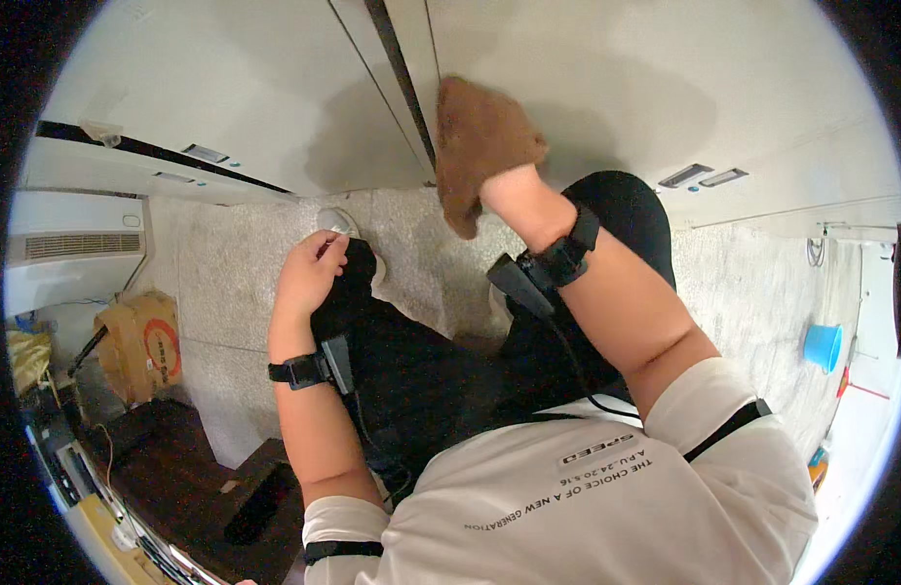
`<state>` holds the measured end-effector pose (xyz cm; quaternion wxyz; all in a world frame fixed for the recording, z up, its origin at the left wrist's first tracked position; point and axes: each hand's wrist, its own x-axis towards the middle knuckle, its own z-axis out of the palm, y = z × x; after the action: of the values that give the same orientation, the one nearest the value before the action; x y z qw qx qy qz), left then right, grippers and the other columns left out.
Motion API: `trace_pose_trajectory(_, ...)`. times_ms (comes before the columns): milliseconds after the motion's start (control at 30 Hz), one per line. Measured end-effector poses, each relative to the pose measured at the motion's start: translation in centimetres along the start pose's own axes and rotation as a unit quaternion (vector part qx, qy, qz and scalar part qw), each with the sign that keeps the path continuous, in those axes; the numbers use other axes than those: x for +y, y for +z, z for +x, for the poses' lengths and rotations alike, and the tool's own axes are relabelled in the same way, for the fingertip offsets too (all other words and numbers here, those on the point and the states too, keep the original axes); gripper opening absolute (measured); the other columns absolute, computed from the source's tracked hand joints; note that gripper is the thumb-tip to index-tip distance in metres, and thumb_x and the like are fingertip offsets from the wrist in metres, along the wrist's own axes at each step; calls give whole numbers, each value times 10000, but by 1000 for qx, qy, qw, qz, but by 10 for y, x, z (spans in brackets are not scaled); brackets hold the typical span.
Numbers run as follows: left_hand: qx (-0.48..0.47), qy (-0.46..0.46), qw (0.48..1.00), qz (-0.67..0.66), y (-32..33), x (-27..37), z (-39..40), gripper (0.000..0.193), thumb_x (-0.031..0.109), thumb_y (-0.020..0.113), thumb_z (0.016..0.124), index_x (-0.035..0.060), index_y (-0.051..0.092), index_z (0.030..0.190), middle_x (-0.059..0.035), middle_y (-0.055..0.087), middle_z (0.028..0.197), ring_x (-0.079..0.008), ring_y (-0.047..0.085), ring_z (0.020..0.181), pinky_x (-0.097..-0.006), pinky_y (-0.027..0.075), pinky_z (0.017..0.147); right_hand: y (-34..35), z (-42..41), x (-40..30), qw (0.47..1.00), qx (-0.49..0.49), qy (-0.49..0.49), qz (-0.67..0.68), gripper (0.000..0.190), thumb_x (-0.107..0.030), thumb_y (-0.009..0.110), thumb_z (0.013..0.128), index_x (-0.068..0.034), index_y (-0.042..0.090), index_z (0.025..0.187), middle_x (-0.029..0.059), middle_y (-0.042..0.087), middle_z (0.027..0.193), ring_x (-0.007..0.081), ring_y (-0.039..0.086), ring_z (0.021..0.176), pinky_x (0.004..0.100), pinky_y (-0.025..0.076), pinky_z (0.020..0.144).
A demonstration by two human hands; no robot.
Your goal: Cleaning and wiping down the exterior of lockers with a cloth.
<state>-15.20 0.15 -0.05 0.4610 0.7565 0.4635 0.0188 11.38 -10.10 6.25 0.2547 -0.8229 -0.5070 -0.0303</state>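
Note:
A brown cloth covers most of my right hand, whose wrist and heel show beneath it. It lies against a large white cabinet panel, beside the dark gap between panels. My left hand hovers over my left leg, just above a pale shoe. Its fingers are loosely curled, and nothing shows in them. Each forearm wears a black strap with a small device, one on the left and one on the right.
Recessed handles sit on the white panels to the right, with others to the left. A cardboard box and a white air-conditioner unit stand at left. A blue bucket rests on the speckled floor at right.

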Motion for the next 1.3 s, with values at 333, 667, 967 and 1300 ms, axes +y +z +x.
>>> trace_pose_trajectory(333,17,-7,1000,15,-1,3,-4,264,236,594,977,5,686,1064,-63,680,817,-139,624,718,-286,505,686,-25,2,-13,997,-60,45,36,615,-168,854,308,-89,575,850,145,649,761,365,684,809,440,556,714)
trace_pose_trajectory(667,18,0,999,29,1,5,-7,254,235,594,973,17,696,1052,-59,678,799,-142,624,706,-293,504,681,-28,15,-21,998,26,-16,54,706,-203,925,311,-53,626,933,192,705,883,394,704,903,477,574,757)
trace_pose_trajectory(967,24,-3,1000,6,1,4,-10,272,247,598,969,12,697,1062,-72,679,801,-150,625,718,-297,504,695,-87,18,-49,995,-97,25,-3,683,-142,936,315,-20,641,919,192,718,876,380,723,852,485,586,801)
trace_pose_trajectory(1300,17,9,999,36,-1,-1,-7,287,248,604,975,-9,684,1074,-86,682,818,-153,632,729,-297,512,699,-22,4,-10,988,-131,79,16,792,-130,939,306,-73,619,1028,198,707,966,382,702,986,474,594,737)
